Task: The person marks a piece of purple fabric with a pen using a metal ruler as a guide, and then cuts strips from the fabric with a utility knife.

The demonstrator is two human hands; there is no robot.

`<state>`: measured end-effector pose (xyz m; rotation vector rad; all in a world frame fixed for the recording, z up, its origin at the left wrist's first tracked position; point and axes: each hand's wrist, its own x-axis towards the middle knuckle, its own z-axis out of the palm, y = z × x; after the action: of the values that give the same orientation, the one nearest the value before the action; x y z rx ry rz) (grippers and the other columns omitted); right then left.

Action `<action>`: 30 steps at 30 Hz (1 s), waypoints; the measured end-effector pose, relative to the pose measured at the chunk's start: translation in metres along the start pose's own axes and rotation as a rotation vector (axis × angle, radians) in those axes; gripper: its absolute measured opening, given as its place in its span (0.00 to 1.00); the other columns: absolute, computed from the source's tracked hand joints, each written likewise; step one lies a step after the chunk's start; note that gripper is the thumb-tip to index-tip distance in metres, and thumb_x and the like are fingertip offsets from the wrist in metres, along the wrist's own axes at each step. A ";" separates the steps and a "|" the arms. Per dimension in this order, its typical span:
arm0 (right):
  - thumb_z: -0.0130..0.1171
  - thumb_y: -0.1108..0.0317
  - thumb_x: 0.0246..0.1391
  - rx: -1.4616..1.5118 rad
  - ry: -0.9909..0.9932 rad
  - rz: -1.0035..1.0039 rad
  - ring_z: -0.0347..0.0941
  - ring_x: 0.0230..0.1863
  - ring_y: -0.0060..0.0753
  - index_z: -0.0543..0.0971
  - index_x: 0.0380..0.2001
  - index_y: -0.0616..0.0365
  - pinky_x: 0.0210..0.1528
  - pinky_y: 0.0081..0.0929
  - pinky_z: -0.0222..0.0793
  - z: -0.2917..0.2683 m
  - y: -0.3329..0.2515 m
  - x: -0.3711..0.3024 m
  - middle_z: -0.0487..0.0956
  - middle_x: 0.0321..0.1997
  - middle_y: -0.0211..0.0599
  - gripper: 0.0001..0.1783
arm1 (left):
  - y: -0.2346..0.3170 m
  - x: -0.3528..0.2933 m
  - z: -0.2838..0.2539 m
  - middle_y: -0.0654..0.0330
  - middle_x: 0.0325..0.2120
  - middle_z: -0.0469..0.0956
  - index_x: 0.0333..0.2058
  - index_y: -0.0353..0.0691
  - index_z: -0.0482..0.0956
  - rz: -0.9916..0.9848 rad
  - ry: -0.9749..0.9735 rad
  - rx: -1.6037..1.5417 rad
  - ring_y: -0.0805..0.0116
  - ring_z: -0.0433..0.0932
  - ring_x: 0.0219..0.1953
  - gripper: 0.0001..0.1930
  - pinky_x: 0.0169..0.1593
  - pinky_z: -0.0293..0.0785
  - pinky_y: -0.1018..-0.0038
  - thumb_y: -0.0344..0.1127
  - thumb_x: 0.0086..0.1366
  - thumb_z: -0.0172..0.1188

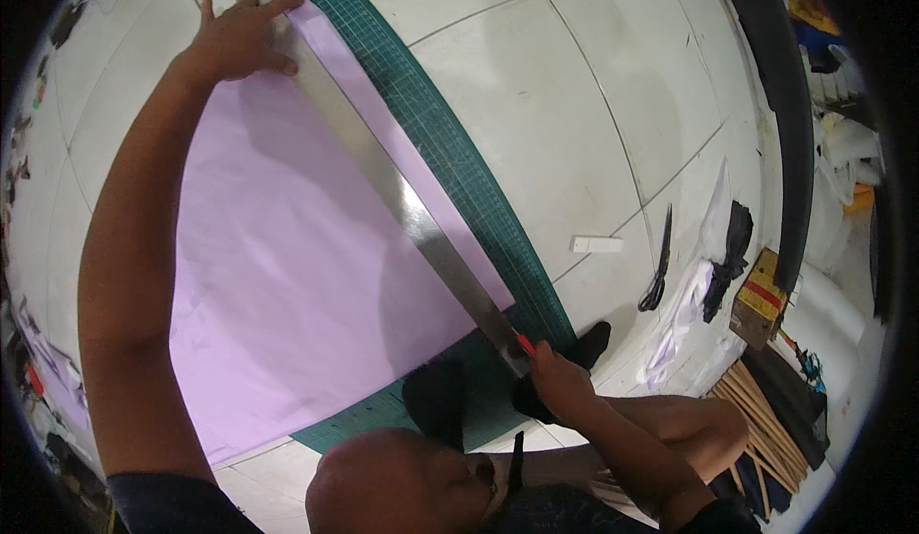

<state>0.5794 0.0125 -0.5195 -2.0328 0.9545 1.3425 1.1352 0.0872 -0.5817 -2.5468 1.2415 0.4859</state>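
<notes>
A sheet of lilac fabric lies spread over a green cutting mat and past its left side. A long metal ruler runs diagonally across it, leaving a narrow lilac strip on its right. Near the ruler's far end, my left hand rests with fingers spread, pressing on ruler and fabric. My right hand is closed at the near end, round a small red cutter; most of this tool is hidden in my fingers. Its tip is by the ruler's edge, just past the fabric's near corner.
My black-socked feet are on or beside the mat's near end. On the tiled floor to the right lie a white block, black scissors and fabric scraps. Beyond my right leg are several wooden sticks and a wooden box.
</notes>
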 end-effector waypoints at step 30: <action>0.49 0.68 0.63 0.120 0.675 -0.666 0.79 0.42 0.64 0.66 0.45 0.68 0.48 0.56 0.74 -0.212 -0.325 0.174 0.80 0.38 0.64 0.14 | -0.013 -0.013 0.012 0.48 0.61 0.71 0.71 0.47 0.43 -0.097 0.189 -0.295 0.49 0.67 0.65 0.69 0.71 0.35 0.37 0.52 0.36 0.82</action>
<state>0.9991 0.0090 -0.5884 -2.4339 0.4875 0.2441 1.1360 0.1088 -0.5864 -2.9449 1.1745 0.4446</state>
